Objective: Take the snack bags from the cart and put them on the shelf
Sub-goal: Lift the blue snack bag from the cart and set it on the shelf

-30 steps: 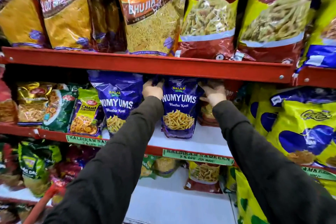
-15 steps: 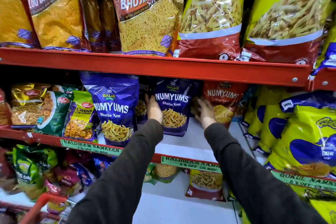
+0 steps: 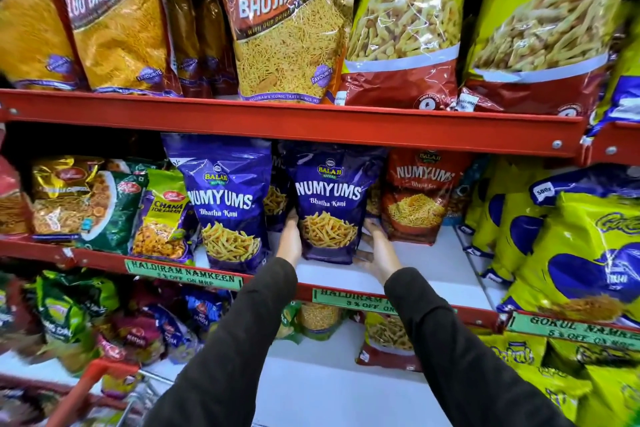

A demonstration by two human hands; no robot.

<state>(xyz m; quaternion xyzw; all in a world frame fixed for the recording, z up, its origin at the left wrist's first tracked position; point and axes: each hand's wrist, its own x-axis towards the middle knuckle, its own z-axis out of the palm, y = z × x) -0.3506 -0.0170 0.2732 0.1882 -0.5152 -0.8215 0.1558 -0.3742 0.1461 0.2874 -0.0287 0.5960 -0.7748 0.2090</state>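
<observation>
A purple Numyums snack bag [image 3: 329,208] stands upright on the white middle shelf [image 3: 429,260]. My left hand [image 3: 290,239] presses against its lower left side. On the other side my right hand [image 3: 375,250] cups its lower right corner, fingers on the shelf board. Both hands hold this bag between them. Another purple Numyums bag [image 3: 227,204] stands just to the left, and a red Numyums bag [image 3: 420,194] just to the right. The cart's red rim [image 3: 86,388] shows at the bottom left; its contents are blurred.
A red shelf beam [image 3: 294,121] runs close above the bags, carrying large bhujia bags [image 3: 284,21]. Yellow and blue bags [image 3: 571,253] crowd the right side. Green price labels [image 3: 183,274] line the shelf front. Bare white board lies right of my right hand.
My hands slid down from the top of the purple bag to its lower sides. The bag now stands squarely upright, and the view moved closer.
</observation>
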